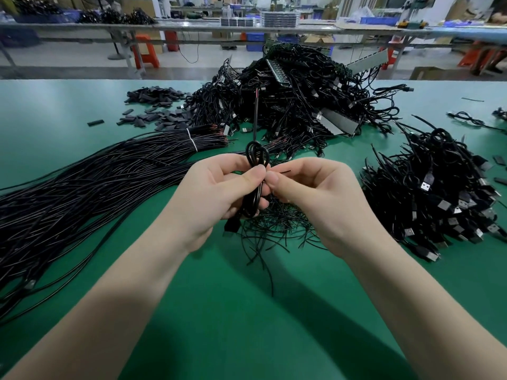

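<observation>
My left hand [216,187] grips a coiled black cable [256,154] above the green table [247,311]. The coil's loops stick up past my fingers. One loose end of the cable rises straight up, showing red at its tip. My right hand [315,193] pinches a thin black twist tie [282,171] right against the coil, thumb to thumb with the left. A black plug end [231,226] hangs below my left hand.
A long bundle of straight black cables [90,193] lies left. A big heap of tangled cables and boards [296,97] sits behind, with black sleeve pieces [156,111] beside it. Coiled USB cables [439,193] pile up right. Loose twist ties [277,229] lie under my hands.
</observation>
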A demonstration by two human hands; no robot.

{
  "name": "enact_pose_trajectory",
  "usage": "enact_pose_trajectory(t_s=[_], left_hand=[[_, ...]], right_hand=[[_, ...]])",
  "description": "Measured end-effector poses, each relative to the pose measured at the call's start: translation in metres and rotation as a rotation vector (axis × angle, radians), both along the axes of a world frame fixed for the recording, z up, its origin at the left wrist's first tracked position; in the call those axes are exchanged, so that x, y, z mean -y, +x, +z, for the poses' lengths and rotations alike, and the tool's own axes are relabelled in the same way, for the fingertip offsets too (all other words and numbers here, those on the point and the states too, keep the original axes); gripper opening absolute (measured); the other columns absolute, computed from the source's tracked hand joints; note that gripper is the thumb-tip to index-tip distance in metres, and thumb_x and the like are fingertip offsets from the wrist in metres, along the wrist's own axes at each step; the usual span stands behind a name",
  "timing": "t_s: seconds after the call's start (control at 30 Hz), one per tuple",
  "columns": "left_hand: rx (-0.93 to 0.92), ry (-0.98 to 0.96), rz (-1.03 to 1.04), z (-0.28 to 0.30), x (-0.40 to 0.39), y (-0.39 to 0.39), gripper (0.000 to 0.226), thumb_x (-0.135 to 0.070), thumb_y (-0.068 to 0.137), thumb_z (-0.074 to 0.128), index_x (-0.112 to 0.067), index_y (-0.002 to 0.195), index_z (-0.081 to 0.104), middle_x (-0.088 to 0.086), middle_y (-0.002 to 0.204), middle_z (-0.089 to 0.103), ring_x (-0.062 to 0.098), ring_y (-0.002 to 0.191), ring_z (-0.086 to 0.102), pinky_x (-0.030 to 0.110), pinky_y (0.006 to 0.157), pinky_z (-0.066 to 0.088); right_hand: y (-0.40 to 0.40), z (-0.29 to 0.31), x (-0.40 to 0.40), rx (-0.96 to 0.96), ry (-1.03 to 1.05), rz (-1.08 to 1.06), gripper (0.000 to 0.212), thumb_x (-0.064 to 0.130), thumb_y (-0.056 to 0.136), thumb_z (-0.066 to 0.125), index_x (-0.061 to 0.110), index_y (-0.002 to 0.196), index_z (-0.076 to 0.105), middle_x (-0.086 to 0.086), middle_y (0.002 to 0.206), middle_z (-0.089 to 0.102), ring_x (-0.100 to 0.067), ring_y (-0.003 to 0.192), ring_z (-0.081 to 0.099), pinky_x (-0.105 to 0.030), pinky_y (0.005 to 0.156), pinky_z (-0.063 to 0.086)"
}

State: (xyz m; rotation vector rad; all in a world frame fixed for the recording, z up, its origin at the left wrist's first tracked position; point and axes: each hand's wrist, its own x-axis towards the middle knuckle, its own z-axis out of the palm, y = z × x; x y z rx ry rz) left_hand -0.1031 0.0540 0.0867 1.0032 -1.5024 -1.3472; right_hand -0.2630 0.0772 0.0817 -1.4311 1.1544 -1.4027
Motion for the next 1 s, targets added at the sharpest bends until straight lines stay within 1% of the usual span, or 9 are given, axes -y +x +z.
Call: enact_pose_trajectory(t_s=[0.1, 0.23, 0.37, 0.47, 0.57, 0.67, 0.73, 0.8, 1.0], left_hand=[[0.016, -0.018, 0.0, 0.0, -0.001, 0.0, 0.014, -0.022, 0.093, 0.062, -0.018, 0.082, 0.069, -0.002, 0.066, 0.068, 0.013, 0.053, 0.065, 0.017, 0.047, 0.047], [-0.064, 0.162, -0.043, 0.002, -0.001, -0.001, 0.014, -0.021, 0.093, 0.059, -0.014, 0.081, 0.065, -0.003, 0.06, 0.061, 0.008, 0.047, 0.056, 0.02, 0.046, 0.05], [-0.359, 0.689, -0.219, 0.01, 0.002, 0.003, 0.009, -0.021, 0.071, 0.067, -0.013, 0.075, 0.069, -0.007, 0.056, 0.056, 0.002, 0.041, 0.053, 0.019, 0.04, 0.05], [-0.366, 0.628, -0.267, 0.009, 0.002, 0.003, 0.013, -0.022, 0.072, 0.067, -0.015, 0.066, 0.076, -0.007, 0.057, 0.058, 0.002, 0.043, 0.055, 0.019, 0.043, 0.052], [-0.292, 0.322, -0.179, 0.004, 0.002, 0.001, 0.015, -0.025, 0.076, 0.064, -0.016, 0.08, 0.075, -0.003, 0.062, 0.06, 0.006, 0.05, 0.058, 0.021, 0.05, 0.054], [-0.213, 0.082, -0.076, 0.003, 0.006, 0.006, 0.016, -0.027, 0.078, 0.063, -0.016, 0.089, 0.068, -0.001, 0.065, 0.064, 0.01, 0.054, 0.061, 0.022, 0.054, 0.054], [-0.184, -0.013, -0.078, 0.003, 0.006, 0.008, 0.016, -0.027, 0.079, 0.065, -0.017, 0.091, 0.066, -0.001, 0.065, 0.064, 0.012, 0.055, 0.061, 0.023, 0.056, 0.054], [-0.16, -0.059, -0.097, 0.002, 0.004, 0.007, 0.016, -0.026, 0.08, 0.065, -0.015, 0.092, 0.065, 0.0, 0.065, 0.064, 0.013, 0.056, 0.061, 0.024, 0.059, 0.054], [-0.079, -0.083, -0.151, 0.0, 0.003, 0.006, 0.018, -0.026, 0.08, 0.063, -0.013, 0.094, 0.064, 0.001, 0.064, 0.064, 0.014, 0.058, 0.061, 0.025, 0.061, 0.054]], right_hand=[[0.001, 0.0, 0.0, -0.174, -0.081, -0.073, 0.006, 0.012, 0.083, 0.076, 0.018, 0.082, 0.074, -0.004, 0.078, 0.074, -0.029, 0.078, 0.068, -0.044, 0.076, 0.057], [0.004, -0.004, 0.0, -0.457, -0.397, -0.214, 0.011, 0.007, 0.082, 0.074, 0.018, 0.081, 0.074, 0.011, 0.077, 0.071, -0.006, 0.072, 0.065, -0.022, 0.07, 0.052], [-0.005, -0.01, 0.004, -0.936, -1.058, -0.246, 0.017, -0.005, 0.091, 0.057, -0.005, 0.083, 0.072, -0.016, 0.083, 0.069, -0.032, 0.076, 0.064, -0.038, 0.076, 0.052], [-0.014, -0.009, 0.008, -0.943, -1.175, -0.273, 0.019, -0.006, 0.093, 0.055, -0.007, 0.088, 0.073, -0.019, 0.084, 0.068, -0.032, 0.077, 0.061, -0.037, 0.078, 0.051], [-0.015, -0.008, 0.008, -0.79, -0.964, -0.236, 0.015, -0.008, 0.084, 0.068, -0.001, 0.094, 0.075, -0.011, 0.089, 0.071, -0.027, 0.083, 0.065, -0.034, 0.08, 0.053], [-0.014, -0.001, 0.006, -0.398, -0.483, -0.17, 0.019, 0.0, 0.087, 0.068, 0.01, 0.102, 0.074, 0.002, 0.09, 0.074, -0.011, 0.083, 0.069, -0.029, 0.079, 0.056], [-0.015, 0.004, 0.006, -0.107, -0.132, -0.035, 0.009, 0.015, 0.089, 0.069, 0.015, 0.096, 0.074, 0.0, 0.083, 0.075, -0.009, 0.075, 0.068, -0.026, 0.071, 0.056], [-0.015, 0.004, 0.006, -0.002, 0.088, 0.11, 0.017, 0.035, 0.079, 0.075, 0.019, 0.084, 0.077, -0.002, 0.078, 0.072, -0.009, 0.07, 0.064, -0.022, 0.065, 0.052], [-0.013, 0.004, 0.004, 0.051, 0.167, 0.203, 0.012, 0.033, 0.067, 0.078, 0.023, 0.075, 0.078, 0.001, 0.075, 0.071, -0.008, 0.072, 0.063, -0.018, 0.064, 0.049]])
